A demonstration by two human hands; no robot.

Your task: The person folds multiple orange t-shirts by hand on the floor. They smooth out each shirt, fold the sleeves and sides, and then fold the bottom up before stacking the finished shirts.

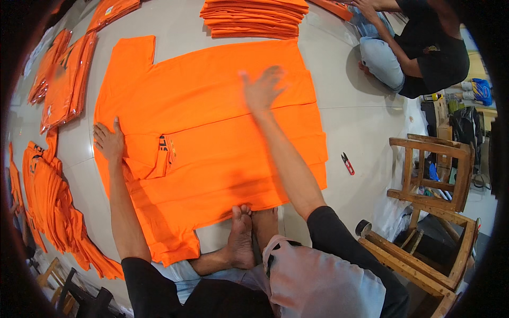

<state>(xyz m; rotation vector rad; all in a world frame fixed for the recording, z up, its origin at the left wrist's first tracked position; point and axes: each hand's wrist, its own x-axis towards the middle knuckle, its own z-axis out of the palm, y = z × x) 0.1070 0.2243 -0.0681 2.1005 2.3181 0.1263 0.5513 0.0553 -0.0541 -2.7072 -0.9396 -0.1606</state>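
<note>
Orange shirts (206,147) lie spread on the tiled floor before me, the top one partly folded over another with its sleeve out at the upper left. My left hand (109,140) lies flat with fingers apart on the collar end, beside a folded part that bears dark printing. Blurred by motion, my right hand (263,89) is spread over the far hem half of the fabric; I cannot tell whether it touches the cloth. Neither hand grips anything. My bare feet (241,234) rest against the near edge of the cloth.
Red-handled thread snips (347,163) lie on the floor (358,127) to the right. A tall stack of folded orange shirts (254,18) stands beyond. Bagged shirts (67,83) and a loose heap (51,198) lie left. Wooden stools (433,175) stand right; a person (421,51) sits upper right.
</note>
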